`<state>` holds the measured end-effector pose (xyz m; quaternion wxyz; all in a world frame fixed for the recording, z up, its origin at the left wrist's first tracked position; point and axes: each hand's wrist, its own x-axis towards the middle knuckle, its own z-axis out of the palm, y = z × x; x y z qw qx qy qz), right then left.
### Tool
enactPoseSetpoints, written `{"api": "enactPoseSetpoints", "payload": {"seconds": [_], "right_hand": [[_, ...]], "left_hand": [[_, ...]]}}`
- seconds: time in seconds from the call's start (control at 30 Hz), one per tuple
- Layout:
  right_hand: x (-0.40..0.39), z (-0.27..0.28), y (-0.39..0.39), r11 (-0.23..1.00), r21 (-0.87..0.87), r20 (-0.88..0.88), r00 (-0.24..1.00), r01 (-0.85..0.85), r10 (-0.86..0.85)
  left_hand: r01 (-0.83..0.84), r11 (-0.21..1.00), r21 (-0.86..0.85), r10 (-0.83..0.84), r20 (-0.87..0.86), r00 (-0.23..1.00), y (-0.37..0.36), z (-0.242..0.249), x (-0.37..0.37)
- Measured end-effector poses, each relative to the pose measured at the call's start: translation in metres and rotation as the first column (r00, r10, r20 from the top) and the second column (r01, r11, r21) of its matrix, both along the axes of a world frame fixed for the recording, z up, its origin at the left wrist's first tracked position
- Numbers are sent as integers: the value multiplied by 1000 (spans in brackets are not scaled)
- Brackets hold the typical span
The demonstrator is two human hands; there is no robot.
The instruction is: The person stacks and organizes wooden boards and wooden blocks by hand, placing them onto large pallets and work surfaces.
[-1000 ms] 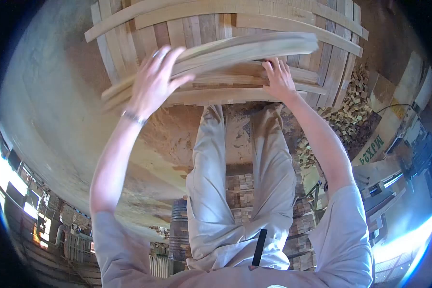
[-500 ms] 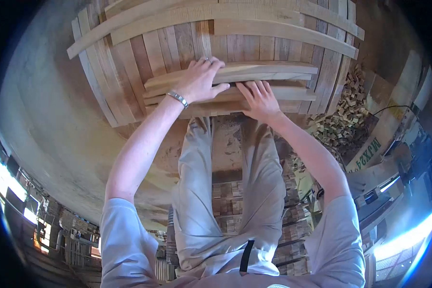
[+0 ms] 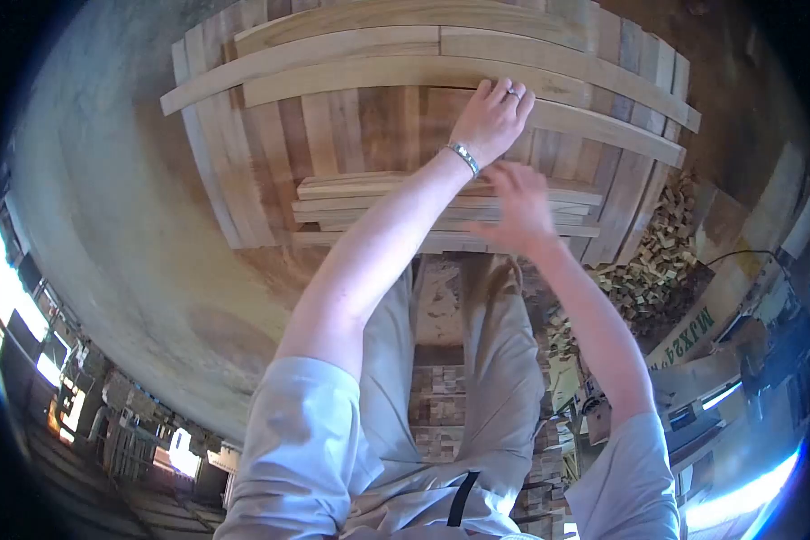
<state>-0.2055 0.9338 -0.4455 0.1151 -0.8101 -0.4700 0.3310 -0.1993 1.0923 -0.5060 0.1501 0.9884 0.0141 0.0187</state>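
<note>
My left hand point(image 3: 499, 119) reaches forward over the slatted wooden surface. Its fingers are curled onto the near edge of a long, slightly curved wooden strip point(image 3: 360, 79). A metal bracelet and a ring are on this arm and hand. My right hand point(image 3: 520, 205), blurred by motion, hovers just behind the left wrist with fingers apart and nothing visible in them. Beneath it lies a small stack of shorter wooden strips point(image 3: 351, 189) along the near edge, partly hidden by my left forearm.
More long strips point(image 3: 306, 56) lie in rows across the far part of the slats point(image 3: 274, 153). To the right is a heap of small wood offcuts point(image 3: 657, 236), beside a board with green lettering point(image 3: 684, 337) and a dark cable. Stacked wood pieces lie below my legs.
Both hands have left the near stack of strips. My left hand has moved forward and right to a long strip; my right hand has lifted off and opened. The view has shifted slightly.
</note>
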Motion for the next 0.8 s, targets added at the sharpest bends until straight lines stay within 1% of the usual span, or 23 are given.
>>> {"api": "enactPoseSetpoints", "payload": {"seconds": [0.03,0.07,0.1,0.17,0.2,0.27,0.3,0.33,0.37,0.4,0.43,0.47,0.5,0.53,0.57,0.6,0.63,0.7,0.77,0.8], "right_hand": [[9,0,-11,989,79,25,991,127,-129],[23,-3,-22,976,114,138,970,186,-201],[41,-7,-31,958,158,249,929,241,-275],[80,-4,-37,938,213,387,859,272,-337],[92,-1,-28,938,214,386,859,272,-337],[113,-4,-19,969,238,358,922,65,-150],[113,-12,-14,972,223,354,923,70,-148],[110,-20,-1,990,137,206,978,10,-38],[106,-24,12,996,70,51,997,-62,58],[97,-30,20,996,68,61,997,-60,55],[87,-40,26,987,116,95,990,-111,100],[78,-47,31,975,157,125,982,-159,140],[72,-47,36,978,142,121,983,-155,138],[65,-46,39,973,191,146,984,-130,103],[61,-45,42,963,245,173,982,-112,70],[57,-47,42,963,242,175,982,-116,74],[54,-47,43,964,242,153,985,-111,76],[51,-49,41,966,233,126,989,-108,81],[48,-46,41,976,203,127,990,-78,53],[48,-42,43,974,211,137,989,-79,51]], "left_hand": [[-14,999,-40,14,-1,1000,0,-1,-9],[-28,997,-76,29,5,1000,3,-1,-17],[-31,998,-62,31,3,1000,8,-4,-26],[-53,979,-195,-4,-281,960,17,-3,-46],[-84,983,-163,56,-171,984,30,9,-58],[-137,990,-25,134,-75,988,65,28,-78],[-164,986,24,166,-112,980,81,41,-85],[-156,987,-22,153,-120,981,96,23,-102],[-157,987,-28,152,-120,981,109,31,-109],[-135,976,-170,65,-365,929,124,44,-106],[-149,939,-309,-58,-570,819,137,52,-103],[-145,937,-317,-64,-565,823,154,45,-98],[-42,959,-279,-35,-266,963,171,30,-91],[38,976,-213,-25,60,998,177,19,-86],[35,974,-225,-23,56,998,175,16,-81],[27,998,-64,-28,-21,999,173,14,-73],[25,995,102,-15,-95,995,169,12,-63],[22,994,109,-8,-123,992,158,0,-60],[-62,998,-19,58,-173,983,155,1,-60],[-62,998,-11,59,-163,985,154,4,-59]]}}
